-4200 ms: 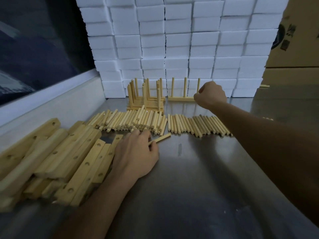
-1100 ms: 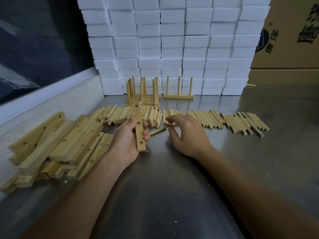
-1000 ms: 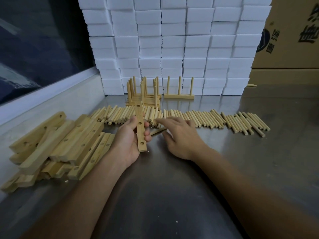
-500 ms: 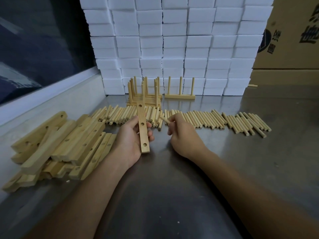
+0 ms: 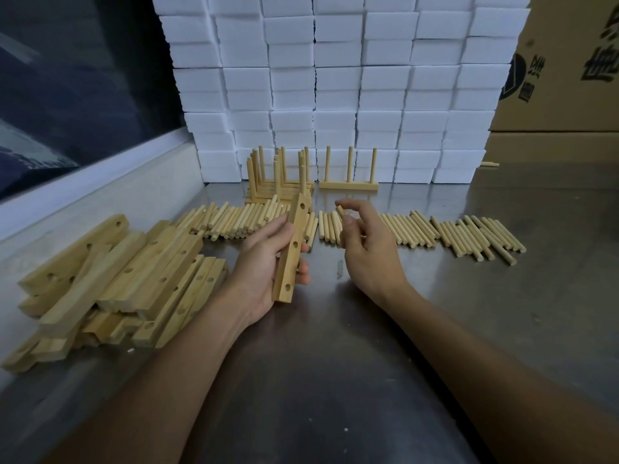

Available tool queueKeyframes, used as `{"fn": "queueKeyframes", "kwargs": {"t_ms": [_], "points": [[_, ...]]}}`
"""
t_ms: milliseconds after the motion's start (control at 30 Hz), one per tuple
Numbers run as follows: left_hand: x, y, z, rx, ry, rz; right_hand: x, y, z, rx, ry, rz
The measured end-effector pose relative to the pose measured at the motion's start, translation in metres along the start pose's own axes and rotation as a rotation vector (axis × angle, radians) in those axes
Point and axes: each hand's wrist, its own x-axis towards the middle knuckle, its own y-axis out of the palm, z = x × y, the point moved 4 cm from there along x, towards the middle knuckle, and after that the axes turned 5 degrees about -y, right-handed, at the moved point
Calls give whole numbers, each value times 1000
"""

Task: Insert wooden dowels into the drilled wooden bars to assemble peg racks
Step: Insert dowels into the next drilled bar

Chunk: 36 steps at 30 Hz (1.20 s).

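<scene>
My left hand [image 5: 264,262] grips a drilled wooden bar [image 5: 292,249] lengthwise, its three holes facing up. To its right, my right hand [image 5: 363,249] pinches one short dowel [image 5: 340,210] between thumb and fingertips, lifted just off the table; most of the dowel is hidden by the fingers. A long row of loose dowels [image 5: 452,231] lies across the metal table behind both hands. A pile of drilled bars [image 5: 134,279] lies at the left. Finished peg racks stand at the back: a cluster [image 5: 279,177] and a single three-peg rack [image 5: 349,182].
A wall of stacked white foam blocks [image 5: 335,88] closes the back of the steel table [image 5: 368,346]. Cardboard boxes [image 5: 562,78] stand at the back right. A raised ledge [image 5: 100,175] runs along the left edge. One stray dowel [image 5: 489,164] lies near the boxes.
My right hand has picked one dowel from the row and lifted it. My left hand has raised the bar slightly and brought it nearer, tilted towards the right hand.
</scene>
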Motion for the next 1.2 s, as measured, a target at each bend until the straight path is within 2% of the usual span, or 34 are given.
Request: {"fn": "queueKeyframes", "kwargs": {"t_ms": [233,600,933,1067,1200], "points": [[0,3,3,33,-39,70,-1,-3,5,-26,-51,-29],[0,3,4,48,-51,89,-1,-5,7,-58,-52,-93],[1,8,5,129,-34,141,-1,-4,19,-104,-226,-59],[1,8,7,178,1,98,-2,-5,24,-173,-271,-74],[1,8,4,331,94,22,2,-9,28,-292,-306,-47]]}}
